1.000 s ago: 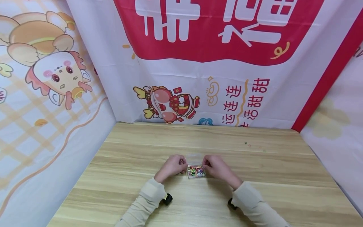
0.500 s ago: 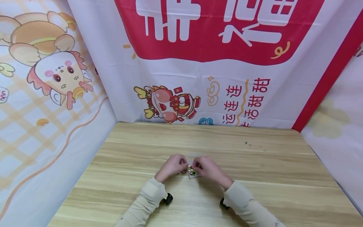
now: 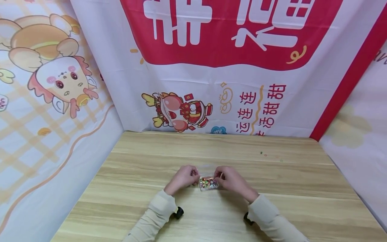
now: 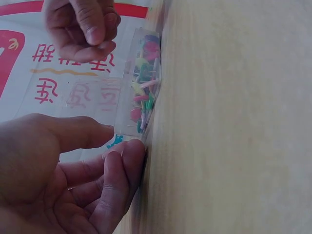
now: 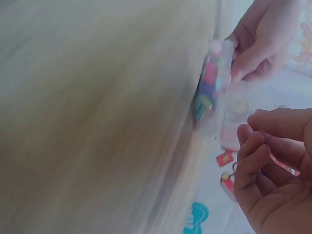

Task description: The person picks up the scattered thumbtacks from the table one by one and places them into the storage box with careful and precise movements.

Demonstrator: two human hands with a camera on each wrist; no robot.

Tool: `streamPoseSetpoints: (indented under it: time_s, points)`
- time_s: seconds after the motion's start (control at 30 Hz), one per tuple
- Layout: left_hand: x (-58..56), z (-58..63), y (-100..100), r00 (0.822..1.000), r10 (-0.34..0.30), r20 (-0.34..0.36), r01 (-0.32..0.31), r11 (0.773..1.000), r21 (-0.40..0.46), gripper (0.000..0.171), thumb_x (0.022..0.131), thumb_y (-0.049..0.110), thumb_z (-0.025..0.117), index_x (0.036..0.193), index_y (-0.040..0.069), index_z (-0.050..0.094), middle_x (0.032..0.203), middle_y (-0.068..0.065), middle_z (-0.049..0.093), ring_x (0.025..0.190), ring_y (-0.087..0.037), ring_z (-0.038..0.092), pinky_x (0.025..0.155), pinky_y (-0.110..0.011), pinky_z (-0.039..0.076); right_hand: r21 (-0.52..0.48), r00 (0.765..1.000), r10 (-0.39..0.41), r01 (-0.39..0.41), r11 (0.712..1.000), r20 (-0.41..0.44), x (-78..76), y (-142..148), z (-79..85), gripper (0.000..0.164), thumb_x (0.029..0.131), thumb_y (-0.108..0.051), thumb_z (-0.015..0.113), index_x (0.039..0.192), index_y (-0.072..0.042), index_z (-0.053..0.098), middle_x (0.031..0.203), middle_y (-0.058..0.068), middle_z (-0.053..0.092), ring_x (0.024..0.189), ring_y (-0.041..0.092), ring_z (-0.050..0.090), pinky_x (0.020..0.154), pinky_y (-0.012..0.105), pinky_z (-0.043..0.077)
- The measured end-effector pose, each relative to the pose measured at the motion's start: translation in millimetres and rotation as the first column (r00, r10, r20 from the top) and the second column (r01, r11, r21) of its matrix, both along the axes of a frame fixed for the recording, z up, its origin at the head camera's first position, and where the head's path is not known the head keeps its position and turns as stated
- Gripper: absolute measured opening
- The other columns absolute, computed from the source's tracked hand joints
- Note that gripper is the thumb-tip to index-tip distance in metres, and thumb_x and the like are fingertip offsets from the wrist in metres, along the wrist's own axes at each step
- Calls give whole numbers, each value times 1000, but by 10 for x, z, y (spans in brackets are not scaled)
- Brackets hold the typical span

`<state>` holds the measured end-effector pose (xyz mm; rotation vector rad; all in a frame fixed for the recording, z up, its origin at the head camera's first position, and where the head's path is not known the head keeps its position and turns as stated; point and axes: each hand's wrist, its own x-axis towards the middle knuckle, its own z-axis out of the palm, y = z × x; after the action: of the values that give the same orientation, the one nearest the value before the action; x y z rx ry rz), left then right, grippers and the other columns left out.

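A small clear plastic box filled with colourful thumbtacks stands on the table, its see-through lid open toward the back wall. My left hand pinches the box's left end, the thumb and fingers at its corner in the left wrist view. Beside the right end is my right hand, with its thumb and index fingertips close together and the other fingers curled. In the right wrist view these fingertips sit apart from the box; whether they pinch something tiny I cannot tell.
Several tiny green and reddish bits lie on the wooden table toward the back right. A printed cloth hangs right behind the table's back edge. Patterned cloth walls flank it on both sides.
Half a second ago my right hand reached over the box and covered its right part; now it is back at the right end, near where it was before. The left hand stays in place.
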<state>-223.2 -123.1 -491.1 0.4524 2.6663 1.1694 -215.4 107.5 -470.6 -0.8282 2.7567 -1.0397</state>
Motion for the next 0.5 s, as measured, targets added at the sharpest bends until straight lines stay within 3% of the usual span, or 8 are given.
streamPoseSetpoints:
  time_s: [0.5]
  points:
    - [-32,-27,-1,1000,2,15,-2,1000,1,10,94,12,65,86,7,65,70,-2,69,57,-10,62,52,-24,50,83,983,-178,182,980,-48,-148,762,-44,5,88,-6,71,91,-9,69,85,0,67,74,9,58,63,23,49]
